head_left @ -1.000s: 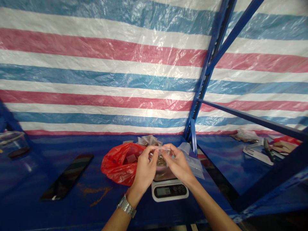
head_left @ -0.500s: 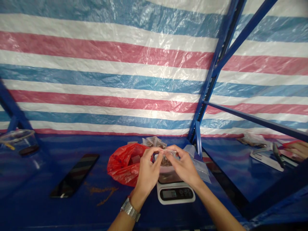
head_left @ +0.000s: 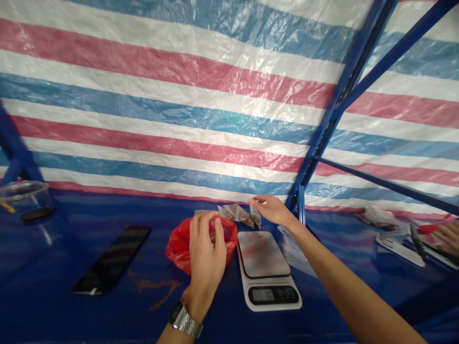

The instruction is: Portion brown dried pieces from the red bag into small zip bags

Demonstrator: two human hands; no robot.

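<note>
My right hand pinches the top edge of a small clear plastic bag with brown bits in it, behind the scale. It is beside other small filled bags at the back of the table. My left hand, with a watch on its wrist, is over the red plastic bag, fingers curved and apart; its fingertips partly hide the bag's mouth. Between my arms stands a white digital scale with a bare metal plate and a lit display.
Flat clear bags lie right of the scale. A black phone and a clear tub are on the left. Blue metal posts rise at the right. Beyond them, another person's hand is near a white stapler-like tool.
My hands have parted from above the scale. The right carried the small bag back to the other bags; the left moved left over the red bag, uncovering the scale plate.
</note>
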